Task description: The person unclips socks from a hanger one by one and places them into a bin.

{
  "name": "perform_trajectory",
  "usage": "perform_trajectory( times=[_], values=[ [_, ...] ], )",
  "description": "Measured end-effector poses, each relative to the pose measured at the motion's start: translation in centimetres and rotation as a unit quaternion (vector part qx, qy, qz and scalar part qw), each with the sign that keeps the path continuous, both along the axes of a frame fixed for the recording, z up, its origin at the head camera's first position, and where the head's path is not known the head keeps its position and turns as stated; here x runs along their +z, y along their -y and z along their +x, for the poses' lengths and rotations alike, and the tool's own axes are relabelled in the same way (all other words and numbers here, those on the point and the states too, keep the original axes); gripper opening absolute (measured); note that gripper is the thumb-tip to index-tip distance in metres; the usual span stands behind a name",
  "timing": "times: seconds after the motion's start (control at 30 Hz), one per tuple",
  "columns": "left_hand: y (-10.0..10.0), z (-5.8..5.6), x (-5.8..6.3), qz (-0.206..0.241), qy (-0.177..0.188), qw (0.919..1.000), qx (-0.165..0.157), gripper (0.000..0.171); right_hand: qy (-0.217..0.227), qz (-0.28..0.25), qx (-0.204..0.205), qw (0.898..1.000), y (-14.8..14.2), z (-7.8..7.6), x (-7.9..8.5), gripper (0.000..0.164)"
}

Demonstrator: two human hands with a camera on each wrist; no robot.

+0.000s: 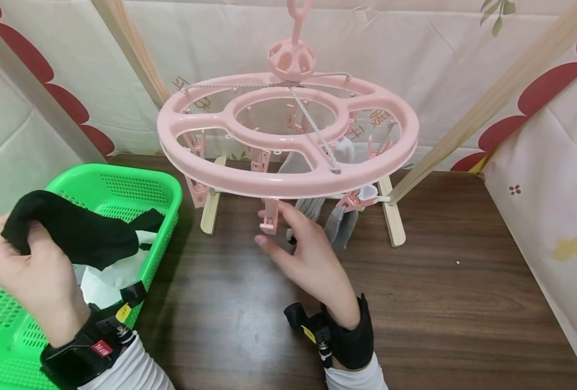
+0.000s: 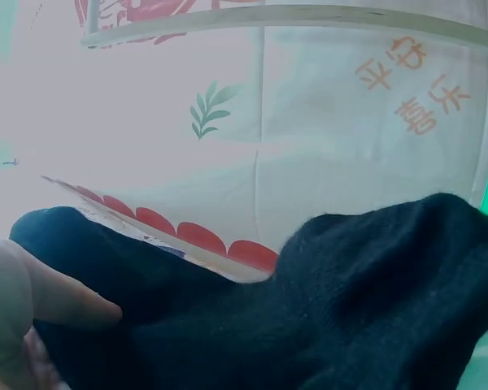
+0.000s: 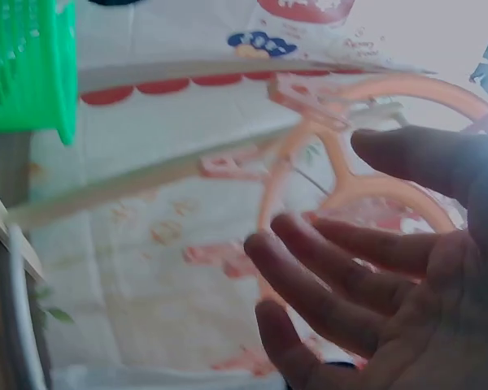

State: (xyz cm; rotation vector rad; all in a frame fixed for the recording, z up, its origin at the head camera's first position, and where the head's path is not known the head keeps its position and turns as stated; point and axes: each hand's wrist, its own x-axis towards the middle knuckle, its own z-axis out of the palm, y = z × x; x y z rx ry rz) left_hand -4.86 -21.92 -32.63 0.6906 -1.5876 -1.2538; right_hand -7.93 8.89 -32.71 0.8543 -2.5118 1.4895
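My left hand [image 1: 35,271] pinches a black sock [image 1: 74,227] between thumb and fingers, over the green basket. In the left wrist view the sock [image 2: 309,317] spreads across the lower half, with the thumb on it. My right hand [image 1: 313,254] is under the front rim of a pink round drying rack [image 1: 288,187]. Its thumb and fingers are spread around a hanging pink clip [image 1: 269,219], the fingertips partly behind it. The right wrist view shows that hand [image 3: 374,284] with parted fingers and nothing gripped. Grey socks [image 1: 342,225] hang from clips behind it.
A green basket [image 1: 171,200] at the left contains white and black fabric pieces. Wooden poles [image 1: 483,103] with feet [image 1: 391,216] flank the rack on the dark wood table [image 1: 464,314]. A printed cloth [image 1: 415,38] encloses the back and sides.
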Motion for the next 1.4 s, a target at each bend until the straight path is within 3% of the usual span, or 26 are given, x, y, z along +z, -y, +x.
perform_trajectory(
  times=[0.23, 0.37, 0.47, 0.57, 0.7, 0.8, 0.9, 0.93, 1.13, 1.27, 1.4],
  values=[
    [0.0, 0.0, -0.2, -0.005, 0.007, 0.9999, -0.009, 0.026, -0.082, 0.034, -0.034, 0.996, -2.5, 1.0, 1.3, 0.043],
    [-0.2, 0.0, 0.1, 0.02, 0.009, 0.9993, -0.03, 0.033, -0.127, -0.021, -0.053, 0.99, -3.9, 1.9, 2.4, 0.039],
    [-0.5, -0.1, 0.2, 0.012, 0.021, 0.9989, -0.041, 0.034, -0.153, -0.094, -0.1, 0.979, -4.7, 2.5, 3.2, 0.026],
    [-0.9, -0.3, 0.1, -0.017, 0.037, 0.9978, -0.052, 0.033, -0.164, -0.193, -0.16, 0.954, -5.2, 2.7, 3.5, 0.016],
    [-1.6, -0.4, -0.1, -0.064, 0.05, 0.9941, -0.072, 0.031, -0.178, -0.294, -0.235, 0.909, -5.4, 2.1, 3.3, 0.017],
    [-2.1, -0.7, -0.2, -0.093, 0.044, 0.9907, -0.089, 0.03, -0.186, -0.354, -0.267, 0.877, -5.3, 1.3, 2.9, 0.022],
    [-2.6, -1.0, -0.3, -0.124, 0.055, 0.9859, -0.098, 0.027, -0.18, -0.403, -0.26, 0.859, -5.1, 0.4, 2.6, 0.031],
    [-2.8, -1.0, -0.3, -0.135, 0.062, 0.9842, -0.097, 0.026, -0.174, -0.414, -0.252, 0.857, -5.0, 0.2, 2.4, 0.035],
    [-3.2, -1.1, -0.4, -0.172, 0.089, 0.9764, -0.096, 0.024, -0.12, -0.433, -0.169, 0.877, -4.9, -0.9, 1.4, 0.049],
    [-3.4, -1.2, -0.6, -0.199, 0.087, 0.9713, -0.097, 0.023, -0.1, -0.453, -0.131, 0.876, -4.8, -1.2, 1.1, 0.046],
    [-3.7, -1.4, -0.6, -0.233, 0.073, 0.9639, -0.105, 0.021, -0.112, -0.454, -0.117, 0.876, -4.6, -1.3, 1.2, 0.041]
  ],
)
